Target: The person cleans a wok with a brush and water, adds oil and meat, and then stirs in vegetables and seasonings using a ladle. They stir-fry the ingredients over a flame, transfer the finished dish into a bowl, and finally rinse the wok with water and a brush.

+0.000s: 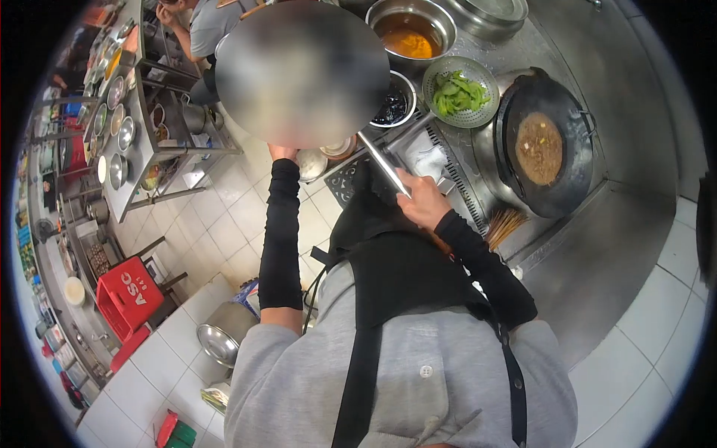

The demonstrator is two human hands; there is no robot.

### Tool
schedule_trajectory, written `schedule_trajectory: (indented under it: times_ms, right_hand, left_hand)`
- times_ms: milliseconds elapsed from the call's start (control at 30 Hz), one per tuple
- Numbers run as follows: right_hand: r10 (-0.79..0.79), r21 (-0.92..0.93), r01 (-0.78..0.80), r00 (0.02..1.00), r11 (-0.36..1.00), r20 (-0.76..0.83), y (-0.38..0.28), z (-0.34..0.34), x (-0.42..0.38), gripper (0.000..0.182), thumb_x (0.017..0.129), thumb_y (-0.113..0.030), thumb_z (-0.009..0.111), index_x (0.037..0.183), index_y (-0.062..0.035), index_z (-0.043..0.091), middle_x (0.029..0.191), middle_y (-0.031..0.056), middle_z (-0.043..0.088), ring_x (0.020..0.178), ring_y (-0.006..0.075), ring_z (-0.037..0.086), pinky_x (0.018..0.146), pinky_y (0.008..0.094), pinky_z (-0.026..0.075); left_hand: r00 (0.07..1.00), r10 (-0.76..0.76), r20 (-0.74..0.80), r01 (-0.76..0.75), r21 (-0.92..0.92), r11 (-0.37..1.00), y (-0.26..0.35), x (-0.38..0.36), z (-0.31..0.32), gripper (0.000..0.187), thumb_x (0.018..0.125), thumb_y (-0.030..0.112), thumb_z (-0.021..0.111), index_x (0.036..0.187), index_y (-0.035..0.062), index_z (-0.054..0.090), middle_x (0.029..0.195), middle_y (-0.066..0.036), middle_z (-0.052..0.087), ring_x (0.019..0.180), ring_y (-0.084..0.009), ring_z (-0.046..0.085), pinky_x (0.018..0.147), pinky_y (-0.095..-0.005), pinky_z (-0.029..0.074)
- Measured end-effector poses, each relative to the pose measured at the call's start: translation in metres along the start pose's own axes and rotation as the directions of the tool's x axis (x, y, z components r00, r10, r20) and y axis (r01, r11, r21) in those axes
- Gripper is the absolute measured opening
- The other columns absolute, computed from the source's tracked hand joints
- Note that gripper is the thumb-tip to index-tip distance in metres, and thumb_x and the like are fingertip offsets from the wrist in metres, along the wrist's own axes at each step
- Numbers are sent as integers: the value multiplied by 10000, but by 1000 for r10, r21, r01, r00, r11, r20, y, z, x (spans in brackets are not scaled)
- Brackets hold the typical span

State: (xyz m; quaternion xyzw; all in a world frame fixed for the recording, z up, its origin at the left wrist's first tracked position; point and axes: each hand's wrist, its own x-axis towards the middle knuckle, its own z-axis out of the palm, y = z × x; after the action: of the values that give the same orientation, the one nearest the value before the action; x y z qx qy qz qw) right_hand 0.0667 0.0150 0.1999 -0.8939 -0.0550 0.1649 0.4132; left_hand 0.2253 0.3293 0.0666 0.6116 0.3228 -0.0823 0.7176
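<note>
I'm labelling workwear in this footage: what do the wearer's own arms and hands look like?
Snug, wrinkled black sleeves cover both forearms down to the wrists, below short grey shirt sleeves. The right hand wears no glove; the left hand is mostly hidden by a blur.

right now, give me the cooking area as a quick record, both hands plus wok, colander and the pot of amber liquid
right hand: gripping a metal handle, far end hidden by the blur
left hand: mostly hidden by the blur, grip cannot be told
wok: holds a brown mixture
colander: holds green vegetables
pot: holds amber liquid
</note>
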Motion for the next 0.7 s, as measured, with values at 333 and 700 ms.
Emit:
schedule_trajectory:
  times_ms: [333,700]
  right_hand:
    - [161,286,-171,985,943,59,-25,-32,-15,516,835,-41,595,1345,17,541,709,192,651,528,280,646,517,371,528]
    - [-116,-149,93,981,984,-156,15,28,-8,515,850,-51,567,1349,61,504,875,251,650,766,424,636,740,465,529]
  left_hand:
    - [1000,-21,8,22,-44,999,-2,-3,0,146,821,-8,599,937,-91,631,813,-137,678,690,-196,670,605,-260,551]
    - [1000,-25,10,26,-60,998,7,-7,3,151,807,-28,581,938,-88,627,809,-136,675,667,-198,666,593,-266,549]
